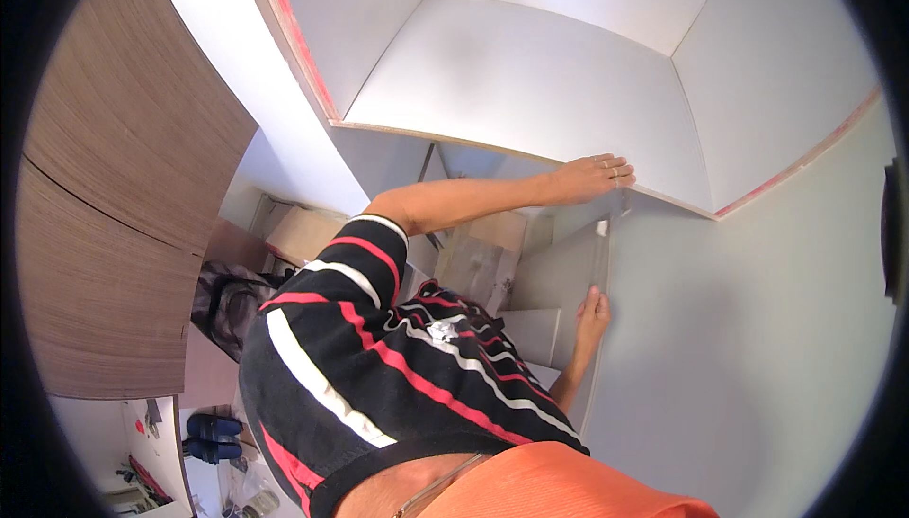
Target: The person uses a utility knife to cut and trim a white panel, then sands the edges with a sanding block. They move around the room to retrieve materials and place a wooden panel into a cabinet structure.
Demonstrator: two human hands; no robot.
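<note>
My left arm reaches across in a striped sleeve. My left hand (595, 179) lies against the front edge of an open white cabinet box (511, 63), fingers stretched out, with rings on them. Just under its fingertips is a small clear piece, blurred. Lower down, my right hand (592, 316) is raised beside the pale wall (701, 329), fingers bent together. It is at the lower end of a narrow pale strip (603, 251) with a white spot near its top. Whether the strip is gripped or only touched, I cannot tell.
Brown wood-grain doors (114, 187) stand at the left. The box has raw, reddish edges. Wooden boards (483, 258) and panels are below my arms. Dark slippers (213, 437) and a white shelf (156, 461) with small items are at the lower left. Orange fabric (568, 485) covers the lower edge.
</note>
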